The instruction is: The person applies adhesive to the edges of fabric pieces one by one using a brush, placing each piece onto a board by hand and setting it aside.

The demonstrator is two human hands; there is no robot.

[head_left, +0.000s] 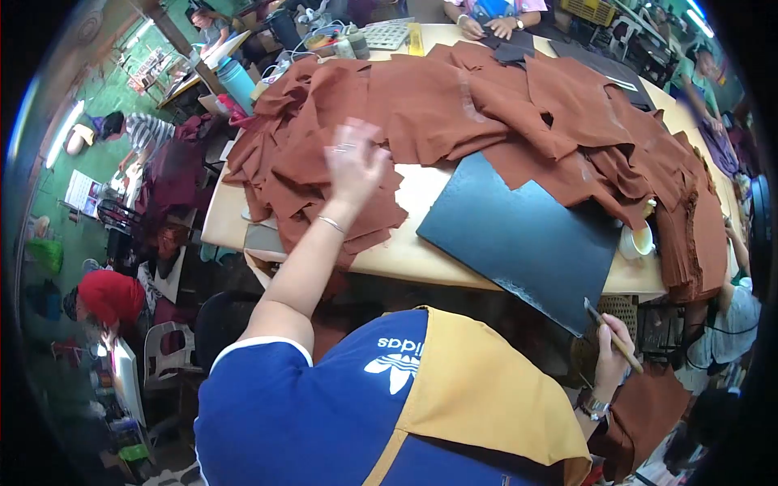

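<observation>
The left hand (356,164) is reaching forward with the back of the hand up, its fingers loosely spread over the rust-brown pieces (429,105) on the table (413,266), while the right hand (612,360) is gripping a slim tool (618,344) low beside the near corner of a dark board (519,235) that is jutting past the table's edge. Motion is blurring the left fingertips, so I cannot tell whether they are touching or pinching a piece. The yellow cloth (486,381) is hiding part of the right forearm, and the tool's small pale tip is leaving its contact with the board unclear.
</observation>
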